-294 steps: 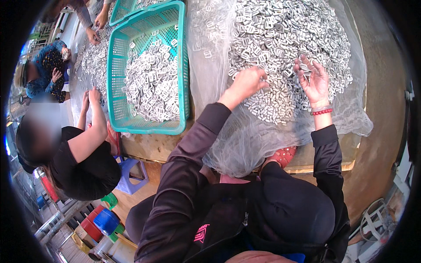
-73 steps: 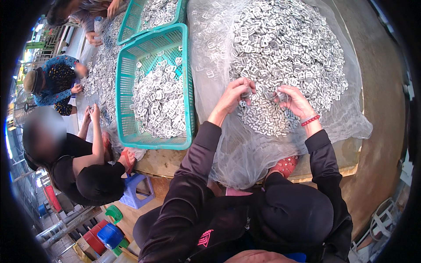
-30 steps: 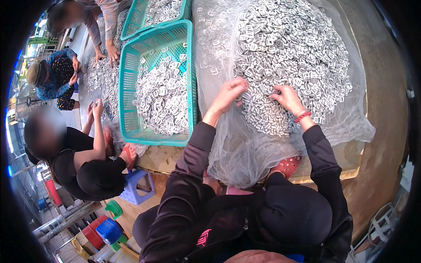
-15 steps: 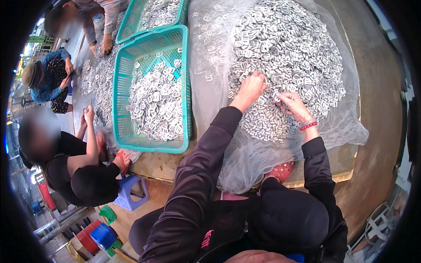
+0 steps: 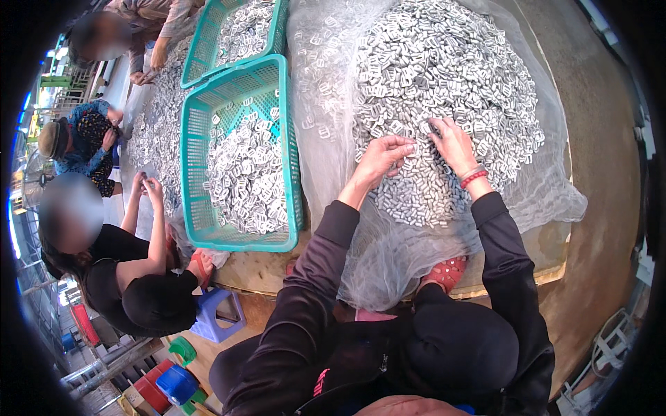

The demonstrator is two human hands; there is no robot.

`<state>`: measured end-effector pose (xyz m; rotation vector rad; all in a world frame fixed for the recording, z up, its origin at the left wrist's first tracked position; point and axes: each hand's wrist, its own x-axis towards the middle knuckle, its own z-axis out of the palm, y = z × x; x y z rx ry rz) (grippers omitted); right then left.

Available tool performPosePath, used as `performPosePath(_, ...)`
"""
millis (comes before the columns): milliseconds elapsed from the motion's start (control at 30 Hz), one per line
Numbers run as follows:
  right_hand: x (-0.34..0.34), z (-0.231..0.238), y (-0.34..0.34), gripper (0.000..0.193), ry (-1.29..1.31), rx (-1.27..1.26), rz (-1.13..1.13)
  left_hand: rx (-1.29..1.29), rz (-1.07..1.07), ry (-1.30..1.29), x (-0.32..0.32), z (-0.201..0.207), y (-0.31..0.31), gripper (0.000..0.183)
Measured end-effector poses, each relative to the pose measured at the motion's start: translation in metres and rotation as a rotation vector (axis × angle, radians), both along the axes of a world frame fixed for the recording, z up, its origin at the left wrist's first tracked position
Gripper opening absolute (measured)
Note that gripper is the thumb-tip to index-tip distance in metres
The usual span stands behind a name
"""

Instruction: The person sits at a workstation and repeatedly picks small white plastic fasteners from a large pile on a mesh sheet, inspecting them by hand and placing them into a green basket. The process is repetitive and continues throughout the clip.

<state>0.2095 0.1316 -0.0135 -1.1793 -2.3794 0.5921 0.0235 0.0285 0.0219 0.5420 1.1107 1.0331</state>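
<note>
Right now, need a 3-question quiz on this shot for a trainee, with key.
1. Which hand has the red bead bracelet at its wrist?
2. True or false: the nearer teal basket holds small frame-shaped pieces.
3. Seen from the wearer, the big metal pile lies: (a) left of that basket, (b) right of it, (c) inside it.

Key:
1. The right hand.
2. True.
3. (b).
</note>
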Motion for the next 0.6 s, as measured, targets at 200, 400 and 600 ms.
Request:
performPosePath(200, 0.0, 0.001, -0.006, 0.021, -0.085, -0.061, 0.038, 0.039, 0.068, 0.033, 0.002, 0.004, -0.008, 0.016)
performPosePath(400, 0.005, 0.032, -0.03, 0.017, 0.658, -1.181, -0.131, -0.035, 0.238, -0.06, -0.001, 0.005, -0.017, 0.021)
performPosePath(600, -0.004, 0.058, -0.056, 0.028, 0.753, -1.384, -0.025, -0.017, 0.301, -0.069, 0.001, 0.003, -0.019, 0.017)
